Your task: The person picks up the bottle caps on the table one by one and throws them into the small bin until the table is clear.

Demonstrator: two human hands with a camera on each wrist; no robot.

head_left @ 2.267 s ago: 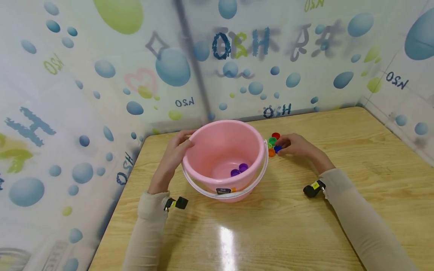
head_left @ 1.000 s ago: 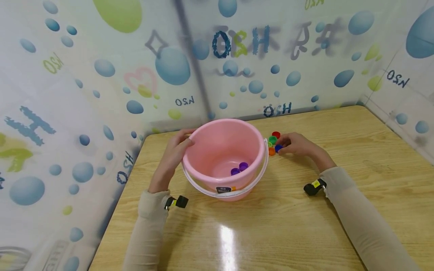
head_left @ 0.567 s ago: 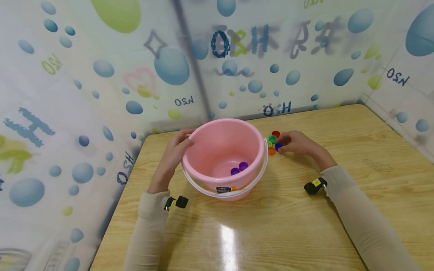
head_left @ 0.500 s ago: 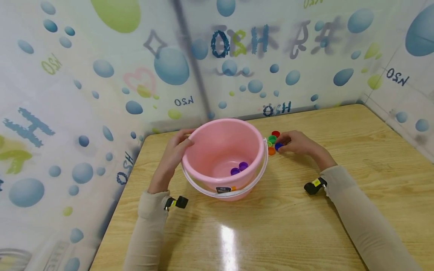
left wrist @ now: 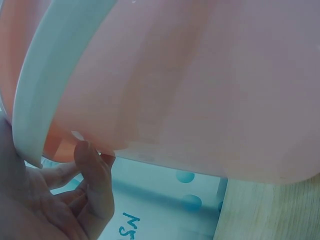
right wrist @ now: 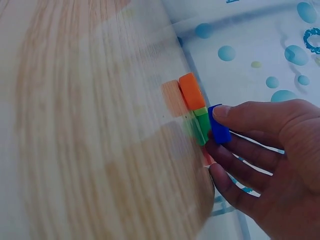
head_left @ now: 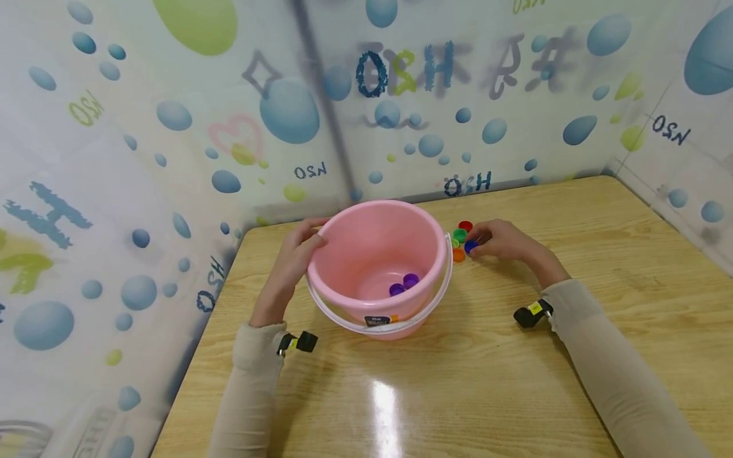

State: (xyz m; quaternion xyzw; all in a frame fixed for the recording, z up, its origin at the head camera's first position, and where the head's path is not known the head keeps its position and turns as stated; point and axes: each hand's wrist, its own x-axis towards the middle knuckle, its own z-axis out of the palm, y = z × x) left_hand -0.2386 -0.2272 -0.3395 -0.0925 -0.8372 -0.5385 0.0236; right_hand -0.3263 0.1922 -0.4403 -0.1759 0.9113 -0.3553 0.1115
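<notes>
My left hand (head_left: 293, 264) grips the left rim of a pink bucket (head_left: 372, 219), thumb over the edge; its fingers also show in the left wrist view. Inside, on the bucket's floor, lie two purple bottle caps (head_left: 410, 280). To the right of the bucket, my right hand (head_left: 504, 243) pinches a blue bottle cap (right wrist: 220, 127) between thumb and fingers. Close beside it are an orange cap (right wrist: 192, 91), a green cap (head_left: 460, 235), a red cap (head_left: 466, 226) and a yellow-green cap (head_left: 455, 243), partly hidden by the bucket handle.
The bucket's white handle (head_left: 326, 312) hangs down over its front. Everything stands on a wood-grain table (head_left: 487, 381). A patterned wall covering (head_left: 492, 159) runs along the table's back edge, with another at the left.
My right hand has shifted very slightly back and to the right with the blue cap, away from the orange one. The left hand and bucket have kept their place.
</notes>
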